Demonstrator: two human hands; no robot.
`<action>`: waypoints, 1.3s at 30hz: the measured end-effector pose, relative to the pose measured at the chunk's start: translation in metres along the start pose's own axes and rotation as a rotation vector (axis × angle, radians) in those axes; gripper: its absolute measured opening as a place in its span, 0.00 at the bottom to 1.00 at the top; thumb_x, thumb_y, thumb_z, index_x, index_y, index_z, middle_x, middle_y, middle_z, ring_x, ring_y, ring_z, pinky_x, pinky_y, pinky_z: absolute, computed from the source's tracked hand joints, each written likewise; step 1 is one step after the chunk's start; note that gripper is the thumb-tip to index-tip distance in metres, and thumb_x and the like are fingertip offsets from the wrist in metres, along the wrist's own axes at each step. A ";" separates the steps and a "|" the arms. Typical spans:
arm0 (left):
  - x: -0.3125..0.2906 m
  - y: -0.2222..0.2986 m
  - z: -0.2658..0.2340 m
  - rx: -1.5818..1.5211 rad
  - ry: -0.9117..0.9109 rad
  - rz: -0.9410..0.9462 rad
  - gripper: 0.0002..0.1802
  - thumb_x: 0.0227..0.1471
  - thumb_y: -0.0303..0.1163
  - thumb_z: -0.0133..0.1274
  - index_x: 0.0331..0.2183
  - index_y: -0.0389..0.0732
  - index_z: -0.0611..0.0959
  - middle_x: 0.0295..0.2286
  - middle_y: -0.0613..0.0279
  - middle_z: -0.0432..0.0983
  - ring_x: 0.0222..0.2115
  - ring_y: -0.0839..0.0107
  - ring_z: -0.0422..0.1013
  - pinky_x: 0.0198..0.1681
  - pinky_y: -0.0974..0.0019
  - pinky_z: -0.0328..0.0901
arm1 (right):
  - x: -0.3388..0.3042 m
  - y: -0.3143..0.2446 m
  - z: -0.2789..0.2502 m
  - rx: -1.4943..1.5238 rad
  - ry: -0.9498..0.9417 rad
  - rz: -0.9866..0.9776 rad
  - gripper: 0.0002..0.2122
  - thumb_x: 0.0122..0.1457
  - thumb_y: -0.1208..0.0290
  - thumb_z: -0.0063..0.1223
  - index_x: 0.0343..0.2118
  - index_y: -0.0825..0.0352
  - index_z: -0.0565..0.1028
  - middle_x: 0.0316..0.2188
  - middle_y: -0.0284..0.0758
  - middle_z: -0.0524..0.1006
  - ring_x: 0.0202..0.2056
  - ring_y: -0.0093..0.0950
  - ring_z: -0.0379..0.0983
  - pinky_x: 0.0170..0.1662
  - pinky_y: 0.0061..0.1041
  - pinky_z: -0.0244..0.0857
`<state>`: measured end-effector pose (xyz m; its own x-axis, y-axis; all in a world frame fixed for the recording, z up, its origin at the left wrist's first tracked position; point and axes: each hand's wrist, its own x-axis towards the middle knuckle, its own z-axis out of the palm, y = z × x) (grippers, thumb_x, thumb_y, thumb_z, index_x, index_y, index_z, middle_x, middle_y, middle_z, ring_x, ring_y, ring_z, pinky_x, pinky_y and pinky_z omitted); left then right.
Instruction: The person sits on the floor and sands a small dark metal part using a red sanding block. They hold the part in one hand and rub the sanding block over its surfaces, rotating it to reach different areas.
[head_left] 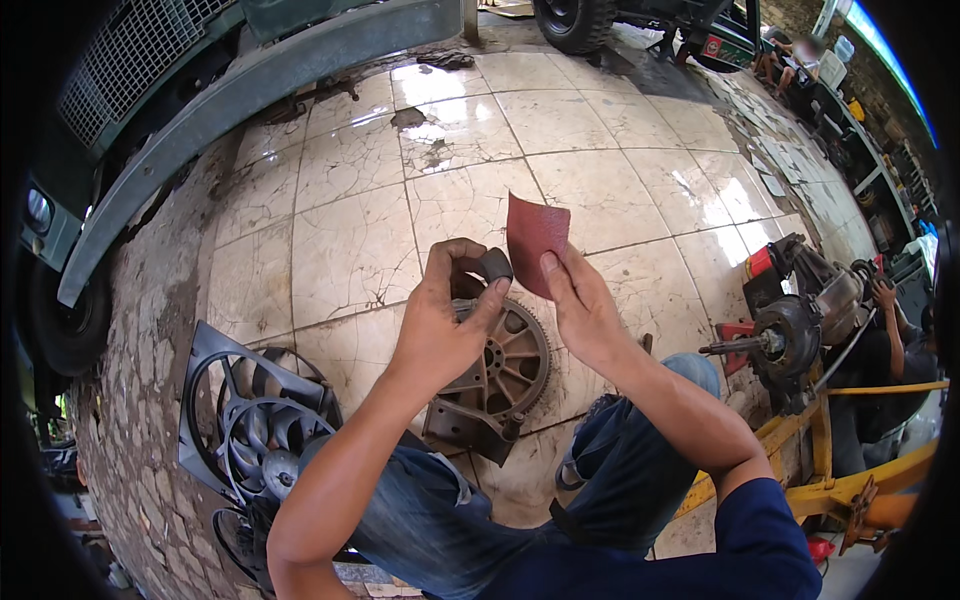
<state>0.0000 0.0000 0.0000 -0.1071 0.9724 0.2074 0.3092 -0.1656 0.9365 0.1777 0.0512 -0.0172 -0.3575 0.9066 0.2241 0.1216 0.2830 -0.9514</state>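
Observation:
My left hand (455, 305) is closed on a small dark grey curved piece (495, 265), pinched between thumb and fingers; its exact kind is unclear. Close beside it, my right hand (583, 305) grips a reddish-brown sheet of sandpaper (537, 240) by its lower right edge, thumb on the face. The sheet stands up, slightly curled, and appears apart from the grey piece. Below both hands, a toothed flywheel (532, 365) rests with a dark metal bracket-like part (470, 432) at its near side. My left hand and forearm cover part of the wheel.
A radiator fan in its shroud (255, 415) lies to my left. A vehicle's grey bumper (250, 85) runs across the upper left. At right, a greasy gearbox-like assembly (790, 330) sits by a yellow metal frame (830, 490), with another person's arm (893, 325) behind it.

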 end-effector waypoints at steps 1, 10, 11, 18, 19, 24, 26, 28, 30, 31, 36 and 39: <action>0.000 0.005 -0.002 0.014 0.014 0.015 0.21 0.56 0.30 0.60 0.48 0.37 0.70 0.36 0.54 0.79 0.36 0.64 0.77 0.42 0.62 0.69 | 0.001 -0.002 -0.003 -0.008 0.015 0.028 0.20 0.73 0.62 0.40 0.61 0.70 0.66 0.43 0.45 0.78 0.43 0.27 0.74 0.49 0.26 0.66; -0.005 -0.003 0.011 -0.017 -0.072 -0.048 0.22 0.56 0.27 0.59 0.48 0.35 0.69 0.36 0.51 0.79 0.36 0.64 0.77 0.41 0.63 0.70 | -0.012 -0.001 0.013 -0.151 -0.070 -0.235 0.20 0.73 0.64 0.36 0.61 0.72 0.65 0.34 0.40 0.76 0.32 0.24 0.70 0.37 0.26 0.66; -0.006 -0.002 0.012 -0.038 -0.078 -0.038 0.22 0.56 0.28 0.59 0.48 0.35 0.69 0.36 0.50 0.79 0.36 0.61 0.78 0.41 0.61 0.70 | -0.012 0.002 0.013 -0.159 -0.066 -0.273 0.20 0.73 0.64 0.36 0.61 0.72 0.65 0.32 0.38 0.75 0.30 0.22 0.69 0.35 0.24 0.65; -0.007 0.001 0.006 0.307 -0.080 0.063 0.24 0.54 0.31 0.62 0.49 0.40 0.70 0.37 0.50 0.80 0.34 0.55 0.79 0.38 0.56 0.72 | -0.015 -0.023 0.009 0.000 -0.154 0.050 0.20 0.74 0.64 0.35 0.62 0.69 0.65 0.27 0.33 0.71 0.26 0.20 0.65 0.32 0.23 0.63; -0.005 0.002 0.005 0.289 -0.043 0.053 0.24 0.54 0.31 0.62 0.49 0.40 0.70 0.38 0.50 0.80 0.34 0.56 0.79 0.38 0.57 0.72 | -0.013 -0.023 0.009 -0.003 -0.152 0.050 0.20 0.74 0.64 0.35 0.62 0.69 0.65 0.27 0.34 0.71 0.26 0.20 0.65 0.32 0.23 0.64; -0.008 -0.006 0.005 0.271 0.041 0.174 0.23 0.51 0.31 0.64 0.47 0.40 0.72 0.39 0.52 0.80 0.33 0.58 0.79 0.37 0.59 0.72 | -0.012 -0.024 0.006 -0.094 -0.166 -0.016 0.19 0.73 0.63 0.36 0.60 0.68 0.67 0.28 0.42 0.74 0.27 0.30 0.69 0.33 0.29 0.65; -0.009 -0.003 0.009 0.304 0.009 0.183 0.23 0.51 0.30 0.64 0.47 0.39 0.73 0.39 0.52 0.80 0.35 0.58 0.79 0.38 0.60 0.72 | -0.011 -0.018 0.005 -0.101 -0.143 -0.071 0.19 0.73 0.63 0.37 0.59 0.69 0.68 0.27 0.46 0.75 0.26 0.36 0.71 0.33 0.32 0.66; -0.005 -0.001 0.003 0.325 0.016 0.113 0.23 0.51 0.31 0.65 0.47 0.39 0.73 0.40 0.51 0.80 0.36 0.56 0.80 0.39 0.60 0.72 | -0.008 -0.027 0.001 -0.108 -0.202 0.069 0.19 0.73 0.63 0.36 0.58 0.70 0.69 0.26 0.48 0.75 0.25 0.39 0.72 0.33 0.34 0.66; -0.003 0.000 0.000 0.323 0.025 0.083 0.24 0.50 0.28 0.64 0.47 0.38 0.73 0.40 0.52 0.79 0.36 0.58 0.79 0.39 0.61 0.72 | -0.008 -0.029 -0.001 -0.119 -0.235 0.130 0.19 0.73 0.62 0.36 0.57 0.71 0.70 0.24 0.49 0.75 0.24 0.41 0.72 0.32 0.35 0.66; -0.002 -0.002 0.000 0.310 0.029 0.088 0.24 0.50 0.26 0.64 0.47 0.37 0.72 0.39 0.53 0.78 0.34 0.61 0.78 0.39 0.62 0.72 | -0.008 -0.029 -0.001 -0.127 -0.237 0.123 0.20 0.73 0.62 0.36 0.56 0.71 0.70 0.23 0.49 0.75 0.23 0.41 0.72 0.31 0.35 0.66; -0.007 -0.003 0.007 0.458 -0.018 0.249 0.22 0.51 0.22 0.63 0.46 0.36 0.71 0.37 0.54 0.78 0.32 0.64 0.78 0.38 0.63 0.71 | -0.009 -0.023 -0.002 -0.008 -0.212 0.110 0.20 0.72 0.62 0.36 0.57 0.71 0.70 0.19 0.48 0.73 0.20 0.39 0.72 0.27 0.37 0.64; 0.000 -0.006 0.002 0.384 0.038 0.133 0.23 0.51 0.23 0.63 0.47 0.36 0.72 0.40 0.53 0.78 0.32 0.64 0.78 0.39 0.62 0.72 | -0.007 -0.024 -0.003 -0.056 -0.252 0.132 0.19 0.73 0.62 0.36 0.55 0.72 0.71 0.18 0.46 0.73 0.19 0.38 0.72 0.27 0.36 0.64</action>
<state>0.0002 0.0009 -0.0061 -0.0751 0.9385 0.3370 0.6524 -0.2094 0.7284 0.1801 0.0393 0.0052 -0.5528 0.8326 0.0332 0.2309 0.1913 -0.9540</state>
